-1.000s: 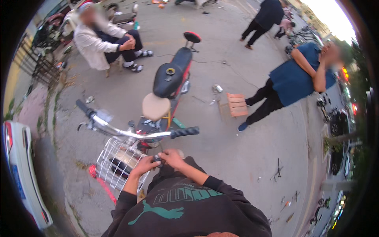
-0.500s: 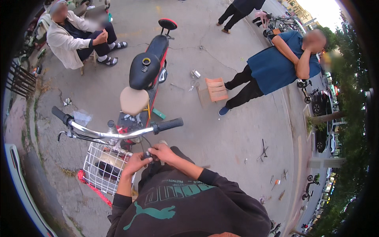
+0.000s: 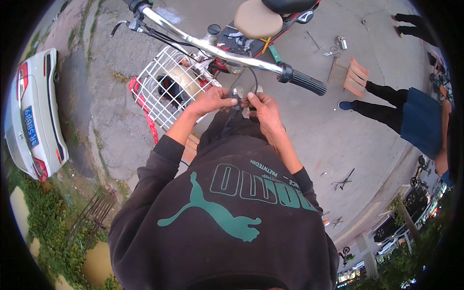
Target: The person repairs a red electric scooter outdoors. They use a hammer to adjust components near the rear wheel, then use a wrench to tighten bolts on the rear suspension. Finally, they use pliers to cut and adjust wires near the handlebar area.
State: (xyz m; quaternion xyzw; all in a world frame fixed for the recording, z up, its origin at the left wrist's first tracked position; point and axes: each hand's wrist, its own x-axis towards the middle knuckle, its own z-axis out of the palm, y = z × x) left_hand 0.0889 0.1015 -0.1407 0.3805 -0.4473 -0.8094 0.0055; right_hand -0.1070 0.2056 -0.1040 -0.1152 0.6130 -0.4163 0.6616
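Since the frame half a second earlier, the left hand [image 3: 215, 100] and right hand [image 3: 265, 108] had drawn slightly apart, level with each other. The view had also tipped downward, leaving the seated person out of sight and bringing more of the white car [image 3: 46, 113] in.

Between the hands, just above the lap, was a small dark fitting [image 3: 236, 95] with a pale patch near its top, its finer shape too small to read. A black cable [image 3: 255, 77] looped down to it from twelve o'clock. The left thumb and fingers were pinched nearly together on its left side; the right thumb and forefinger were closed close on its right, though whether on fitting or cable I couldn't tell.

The chrome handlebar [image 3: 198, 43] crossed at twelve o'clock, the cream seat [image 3: 258, 20] beyond it. The white wire basket [image 3: 153, 62] lay at nine o'clock, the slatted stool [image 3: 356, 77] at three.
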